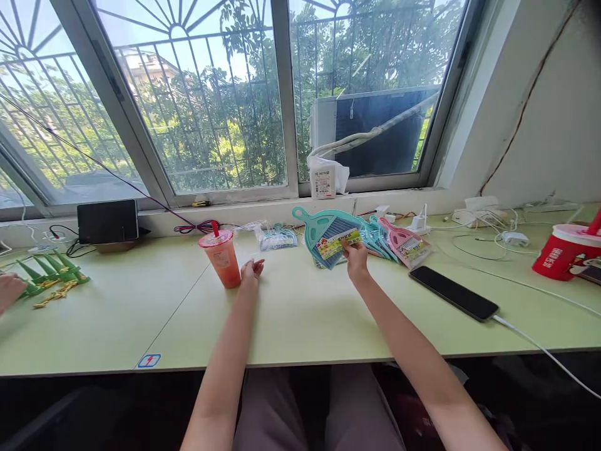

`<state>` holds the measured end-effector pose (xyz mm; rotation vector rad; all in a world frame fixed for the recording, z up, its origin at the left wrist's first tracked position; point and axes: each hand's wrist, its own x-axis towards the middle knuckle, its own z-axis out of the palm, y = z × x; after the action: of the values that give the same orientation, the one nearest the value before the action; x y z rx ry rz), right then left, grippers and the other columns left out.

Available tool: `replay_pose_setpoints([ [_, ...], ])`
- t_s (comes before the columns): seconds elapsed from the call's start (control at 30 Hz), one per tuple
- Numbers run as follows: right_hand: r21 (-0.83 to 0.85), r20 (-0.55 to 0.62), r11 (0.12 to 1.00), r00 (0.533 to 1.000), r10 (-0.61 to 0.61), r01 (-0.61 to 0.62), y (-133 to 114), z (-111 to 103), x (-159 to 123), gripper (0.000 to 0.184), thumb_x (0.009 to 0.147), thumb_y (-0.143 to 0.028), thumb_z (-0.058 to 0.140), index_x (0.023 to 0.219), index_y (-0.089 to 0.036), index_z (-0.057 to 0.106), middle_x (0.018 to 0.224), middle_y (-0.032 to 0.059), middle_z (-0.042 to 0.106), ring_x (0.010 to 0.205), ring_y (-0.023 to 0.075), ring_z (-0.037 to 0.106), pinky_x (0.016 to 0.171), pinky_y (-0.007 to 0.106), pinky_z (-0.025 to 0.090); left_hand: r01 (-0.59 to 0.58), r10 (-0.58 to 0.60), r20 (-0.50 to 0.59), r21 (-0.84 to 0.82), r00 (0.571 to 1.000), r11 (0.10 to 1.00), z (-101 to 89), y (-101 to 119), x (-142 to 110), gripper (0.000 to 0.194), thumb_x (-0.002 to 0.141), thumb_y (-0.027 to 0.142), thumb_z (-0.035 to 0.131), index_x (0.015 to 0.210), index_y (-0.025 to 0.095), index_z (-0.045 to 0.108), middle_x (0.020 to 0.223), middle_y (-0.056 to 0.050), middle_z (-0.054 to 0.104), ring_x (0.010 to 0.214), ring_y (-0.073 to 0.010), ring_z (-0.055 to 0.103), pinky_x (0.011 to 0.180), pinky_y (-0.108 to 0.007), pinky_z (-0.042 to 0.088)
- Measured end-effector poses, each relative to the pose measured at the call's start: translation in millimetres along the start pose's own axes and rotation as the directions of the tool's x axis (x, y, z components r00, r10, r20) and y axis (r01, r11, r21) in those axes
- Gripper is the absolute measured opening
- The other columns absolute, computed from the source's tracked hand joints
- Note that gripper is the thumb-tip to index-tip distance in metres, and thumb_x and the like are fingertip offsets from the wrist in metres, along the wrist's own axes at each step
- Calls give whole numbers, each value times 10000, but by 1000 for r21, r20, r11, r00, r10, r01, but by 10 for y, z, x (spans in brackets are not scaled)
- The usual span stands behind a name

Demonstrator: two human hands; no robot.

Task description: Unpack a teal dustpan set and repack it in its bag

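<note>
A teal mini dustpan [312, 228] with a striped blue-grey middle and a yellow printed label is gripped by my right hand [357, 255], thumb on the label. It is held tilted just above the table, its looped handle pointing to the upper left. My left hand [252, 269] rests on the table right beside a lidded plastic cup of orange-red drink [225, 263], fingers loosely bent and apart, with nothing visible in them. Behind my right hand lie more teal dustpans [375, 238] and a pink dustpan [404, 241] in clear wrapping.
A black phone [453, 293] on a white cable lies at right, near a red cup [558, 254]. Another wrapped teal pack [278, 238] lies at the back. A dark tablet [107, 222] stands at left. Another person's hand [10, 289] is by green spiky pieces [51, 269].
</note>
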<state>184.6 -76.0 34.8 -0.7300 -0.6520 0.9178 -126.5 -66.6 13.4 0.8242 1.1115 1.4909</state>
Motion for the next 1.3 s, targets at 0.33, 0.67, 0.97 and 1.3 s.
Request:
replay_pose_setpoints([
  [0.33, -183, 52, 983, 998, 31, -21, 71, 74, -125, 377, 485, -362, 792, 768, -188, 613, 853, 51, 694, 756, 190, 613, 607, 281, 482, 86, -118, 172, 183, 978, 979, 243, -87, -121, 209, 890, 346, 560, 927, 142, 590, 779, -62, 665, 572, -85, 551, 504, -177, 417],
  [0.67, -277, 266, 949, 937, 227, -152, 248, 152, -288, 473, 460, -435, 835, 789, -179, 611, 853, 72, 709, 813, 233, 658, 666, 327, 540, -58, -26, 346, 231, 938, 971, 670, -299, -487, 613, 804, 605, 598, 1209, 151, 527, 1079, -123, 676, 906, -225, 659, 794, -381, 544],
  [0.97, -713, 698, 471, 587, 410, 519, 234, 111, -530, 460, 682, -145, 730, 1110, -231, 584, 1069, 34, 636, 855, 179, 622, 693, 290, 505, -487, 550, -192, 293, 813, 823, 515, -109, -402, 411, 927, 532, 401, 1045, 183, 584, 1078, -98, 641, 1078, -213, 571, 942, -342, 435],
  [1.3, -552, 777, 184, 582, -242, 813, 39, 269, -713, 198, 911, -255, 559, 1099, -218, 510, 1153, 98, 554, 970, 227, 581, 806, 374, 495, -699, 866, -40, 571, 499, 430, 526, -188, -618, 375, 983, 470, 291, 1083, 186, 515, 865, -72, 602, 792, -193, 585, 707, -316, 450],
])
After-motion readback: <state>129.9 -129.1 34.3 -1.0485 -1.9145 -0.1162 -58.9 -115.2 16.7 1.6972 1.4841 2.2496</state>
